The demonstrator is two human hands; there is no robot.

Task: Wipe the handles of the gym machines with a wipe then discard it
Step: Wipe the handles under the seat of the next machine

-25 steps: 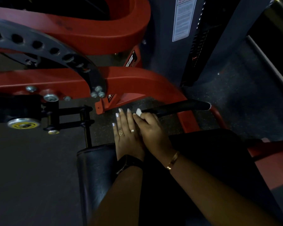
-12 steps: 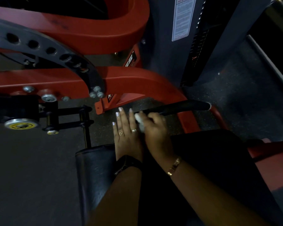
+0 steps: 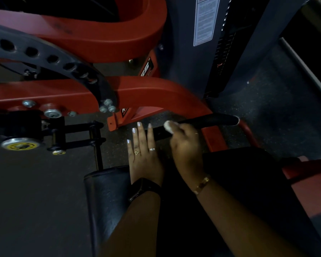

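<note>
Head view: your right hand (image 3: 185,145) was curled around the white wipe (image 3: 168,126), pressing it onto the black handle (image 3: 211,120). Only a small wad of the wipe showed, at the hand's upper left edge. The handle ran from under that hand up and to the right, and its far end lay free beside the red frame (image 3: 156,89). The right hand was blurred, so you could not make out single fingers. Your left hand (image 3: 144,154) lay flat just beside it, fingers straight and close together. Its heel was over the front of the black pad (image 3: 107,191) and its fingertips reached out above the dark floor (image 3: 35,182). Whether its fingers touched the near end of the handle could not be told. You wore two rings and a dark watch (image 3: 143,188) on the left and a gold bracelet (image 3: 202,183) on the right wrist. A grey plate (image 3: 44,54) with a row of holes curved across the frame at upper left, and a white label (image 3: 205,19) sat on the grey column behind.
</note>
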